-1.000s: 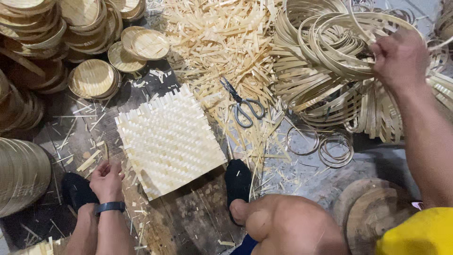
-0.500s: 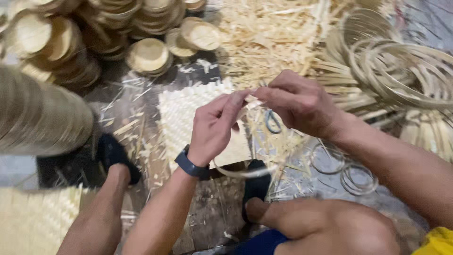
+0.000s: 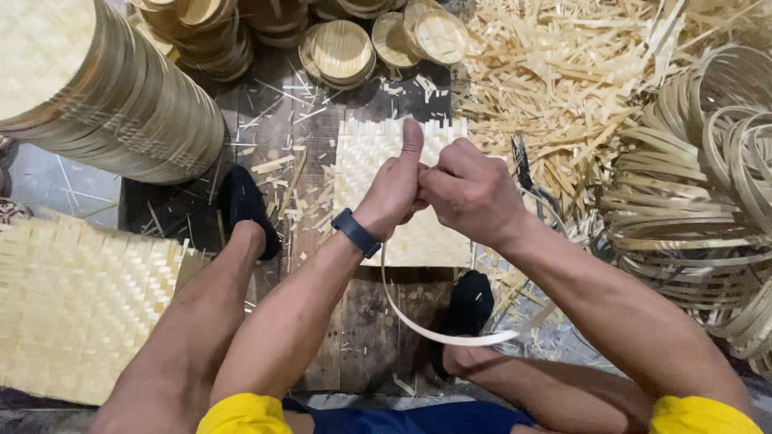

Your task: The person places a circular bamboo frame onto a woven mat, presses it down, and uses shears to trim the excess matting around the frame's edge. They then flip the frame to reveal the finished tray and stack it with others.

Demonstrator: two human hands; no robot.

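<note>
My left hand and my right hand meet at the centre of the head view, both closed on a thin bamboo ring that loops down below them. The left thumb points up. A dark watch sits on my left wrist. Under the hands a square woven bamboo mat lies flat on the dark floor between my two black-socked feet.
A tall stack of woven round trays lies at upper left, smaller stacks of round lids behind. Bamboo offcuts pile at the back right, scissors beside them. Many bamboo rings heap at right. Another woven mat lies at lower left.
My right hand came back from the heap of rings with one ring. My left hand rose from the floor to join it, and both now grip the ring over the mat.
</note>
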